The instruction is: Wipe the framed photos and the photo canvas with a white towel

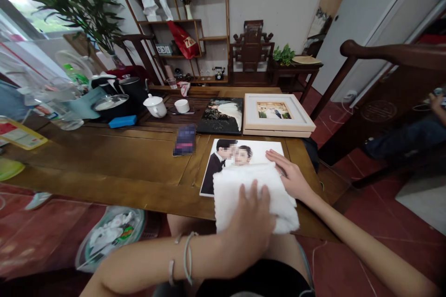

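Note:
A white cloth (230, 195) covers the lower part of a white-edged photo panel (261, 148) showing a couple, and hangs over the table's front edge. My left hand (252, 222), with bracelets at the wrist, presses on the cloth from above, its fingers spread and slightly blurred; the thumb is hidden. Resting on the panel's right side, my right hand (291, 174) is open with its fingers stretched out. Behind the panel lie a dark photo panel (221, 116) and a pale framed picture (278, 110). A phone (184, 140) is to the left.
On the wooden table (139, 171) stand a white teapot (155, 106), a white cup (181, 106), a blue block (122, 121) and a clear bottle (59, 111). Below at left is a lined bin (111, 232). A dark wooden chair (376, 55) stands at right.

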`<move>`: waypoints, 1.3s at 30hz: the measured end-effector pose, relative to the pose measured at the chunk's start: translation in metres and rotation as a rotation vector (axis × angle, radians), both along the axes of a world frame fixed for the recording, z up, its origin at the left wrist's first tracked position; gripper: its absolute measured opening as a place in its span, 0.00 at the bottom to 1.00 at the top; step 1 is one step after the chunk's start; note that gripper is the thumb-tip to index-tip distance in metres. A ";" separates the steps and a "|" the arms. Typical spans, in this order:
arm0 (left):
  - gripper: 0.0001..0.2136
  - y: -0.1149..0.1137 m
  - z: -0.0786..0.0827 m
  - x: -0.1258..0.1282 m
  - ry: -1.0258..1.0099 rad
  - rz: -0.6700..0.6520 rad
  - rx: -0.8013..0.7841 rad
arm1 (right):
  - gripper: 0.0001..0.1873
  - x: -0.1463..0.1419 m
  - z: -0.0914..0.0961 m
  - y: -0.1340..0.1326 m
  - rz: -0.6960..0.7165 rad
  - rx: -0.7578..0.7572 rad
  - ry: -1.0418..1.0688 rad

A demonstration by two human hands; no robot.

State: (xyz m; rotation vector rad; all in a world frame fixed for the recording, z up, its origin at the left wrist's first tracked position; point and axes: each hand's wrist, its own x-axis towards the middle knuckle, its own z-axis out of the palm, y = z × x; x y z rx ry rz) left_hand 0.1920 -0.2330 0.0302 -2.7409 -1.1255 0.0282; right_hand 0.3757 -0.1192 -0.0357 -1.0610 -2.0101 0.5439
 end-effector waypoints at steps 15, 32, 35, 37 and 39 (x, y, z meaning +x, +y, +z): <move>0.24 0.125 -0.008 -0.096 -0.205 0.119 -0.171 | 0.21 -0.001 -0.002 -0.001 -0.013 0.021 -0.014; 0.18 0.029 0.009 -0.079 -0.093 -0.101 -0.302 | 0.21 0.000 -0.003 -0.001 -0.014 0.016 -0.036; 0.19 0.083 0.005 -0.092 -0.105 -0.038 -0.267 | 0.21 0.000 -0.002 -0.001 -0.020 0.018 -0.045; 0.19 0.116 0.001 -0.101 -0.124 -0.013 -0.218 | 0.21 0.001 -0.001 -0.001 -0.016 0.019 -0.041; 0.19 0.138 -0.002 -0.109 -0.139 0.019 -0.169 | 0.21 0.001 -0.001 0.000 -0.016 0.018 -0.033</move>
